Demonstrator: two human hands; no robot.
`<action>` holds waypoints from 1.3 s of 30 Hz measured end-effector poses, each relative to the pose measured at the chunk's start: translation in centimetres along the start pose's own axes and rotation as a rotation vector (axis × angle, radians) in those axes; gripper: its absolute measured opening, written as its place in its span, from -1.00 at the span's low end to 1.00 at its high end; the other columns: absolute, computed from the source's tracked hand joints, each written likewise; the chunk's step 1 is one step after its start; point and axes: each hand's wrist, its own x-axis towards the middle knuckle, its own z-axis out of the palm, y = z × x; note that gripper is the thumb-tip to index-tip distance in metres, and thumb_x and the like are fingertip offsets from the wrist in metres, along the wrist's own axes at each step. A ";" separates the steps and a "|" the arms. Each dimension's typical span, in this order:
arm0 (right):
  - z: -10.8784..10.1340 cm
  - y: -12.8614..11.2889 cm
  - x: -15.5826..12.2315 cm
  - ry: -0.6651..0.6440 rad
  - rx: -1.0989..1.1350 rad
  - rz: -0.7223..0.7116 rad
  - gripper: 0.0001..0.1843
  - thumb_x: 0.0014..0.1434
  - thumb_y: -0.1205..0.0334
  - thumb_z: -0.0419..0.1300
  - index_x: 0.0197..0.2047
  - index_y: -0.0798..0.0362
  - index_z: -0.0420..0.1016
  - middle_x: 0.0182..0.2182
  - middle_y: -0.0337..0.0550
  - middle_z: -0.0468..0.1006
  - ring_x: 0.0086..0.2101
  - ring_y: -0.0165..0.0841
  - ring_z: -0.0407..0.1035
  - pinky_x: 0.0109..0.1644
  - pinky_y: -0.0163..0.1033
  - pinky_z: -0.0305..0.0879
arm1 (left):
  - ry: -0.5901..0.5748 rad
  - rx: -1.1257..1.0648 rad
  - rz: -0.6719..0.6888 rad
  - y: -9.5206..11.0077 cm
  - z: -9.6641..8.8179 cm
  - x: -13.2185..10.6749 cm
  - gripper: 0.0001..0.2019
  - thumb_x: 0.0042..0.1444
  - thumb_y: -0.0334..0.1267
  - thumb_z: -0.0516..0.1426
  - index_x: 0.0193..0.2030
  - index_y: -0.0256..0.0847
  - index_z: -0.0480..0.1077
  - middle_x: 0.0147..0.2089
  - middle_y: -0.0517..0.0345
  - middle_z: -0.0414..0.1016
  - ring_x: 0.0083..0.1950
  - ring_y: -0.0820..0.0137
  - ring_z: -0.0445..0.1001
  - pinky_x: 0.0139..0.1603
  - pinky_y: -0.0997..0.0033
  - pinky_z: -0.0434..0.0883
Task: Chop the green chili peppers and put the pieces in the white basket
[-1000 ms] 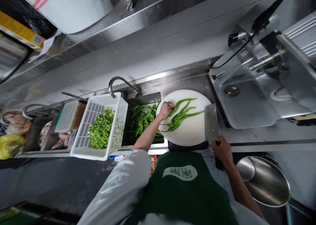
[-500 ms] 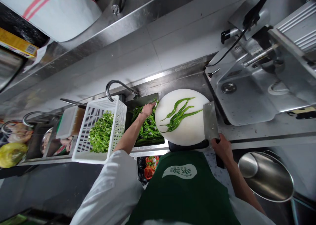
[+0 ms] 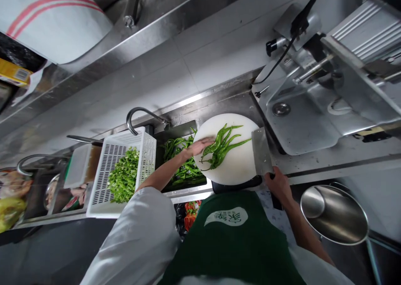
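Observation:
My left hand (image 3: pixel 202 146) is over the left edge of a round white cutting board (image 3: pixel 238 168). Its fingers are stretched out flat, somewhat blurred, with the tips at a small pile of long green chili peppers (image 3: pixel 219 148). Whether they touch the peppers I cannot tell. My right hand (image 3: pixel 278 185) grips the handle of a cleaver (image 3: pixel 262 150), whose broad blade lies along the right edge of the board. More whole green peppers (image 3: pixel 184 168) fill the sink basin left of the board, partly hidden by my left forearm.
A white plastic basket (image 3: pixel 147 151) with chopped green peppers (image 3: pixel 125 174) stands left of the basin, under a curved faucet (image 3: pixel 138 109). A metal slicing machine (image 3: pixel 307 122) is at the right. Below it is a steel pot (image 3: pixel 335 214). A steel shelf (image 3: pixel 140 39) runs overhead.
My left hand has moved right, from the peppers in the basin onto the board. The pile on the board has grown. My right hand still holds the cleaver at the board's edge.

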 end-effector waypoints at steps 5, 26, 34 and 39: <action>-0.8 0.1 -0.4 0.014 -0.122 -0.055 -0.71 0.35 0.27 0.10 0.05 0.17 0.53 -0.48 -0.09 0.53 -0.45 -0.27 0.34 -0.32 -0.24 0.00 | 0.006 0.039 0.042 0.0 -3.0 2.1 -0.18 0.15 -0.70 -0.04 0.45 0.13 0.29 0.64 0.31 0.00 0.68 0.31 -0.24 0.63 -0.07 -0.11; -1.0 -2.4 0.8 -0.133 -0.202 -0.111 -0.60 0.43 0.29 -0.08 0.23 0.25 0.31 -0.36 0.10 0.62 -0.34 -0.11 0.53 -0.24 -0.18 0.22 | 0.218 0.049 -0.492 8.6 4.6 4.4 -0.13 0.32 0.18 0.17 0.57 -0.35 0.04 0.28 -0.36 0.41 0.28 -0.07 0.41 0.29 0.02 0.37; -1.5 -6.3 2.1 -0.235 -0.396 -0.335 -0.61 0.44 0.31 -0.08 0.24 0.21 0.32 -0.26 0.15 0.67 -0.28 -0.11 0.58 -0.15 -0.17 0.30 | 0.486 -0.042 -0.433 12.2 7.7 3.4 -0.41 0.41 0.13 0.07 0.47 -0.04 0.31 0.56 -0.20 0.13 0.54 -0.25 0.05 0.45 -0.40 0.09; -2.5 -4.8 2.6 -0.193 -0.453 -0.299 -0.58 0.46 0.24 -0.07 0.27 0.18 0.34 -0.29 0.09 0.66 -0.29 -0.10 0.57 -0.16 -0.16 0.27 | 0.480 -0.046 -0.329 13.3 9.5 2.4 -0.40 0.43 0.03 0.07 0.55 0.02 0.19 0.62 -0.08 0.04 0.64 -0.20 -0.15 0.50 -0.47 0.00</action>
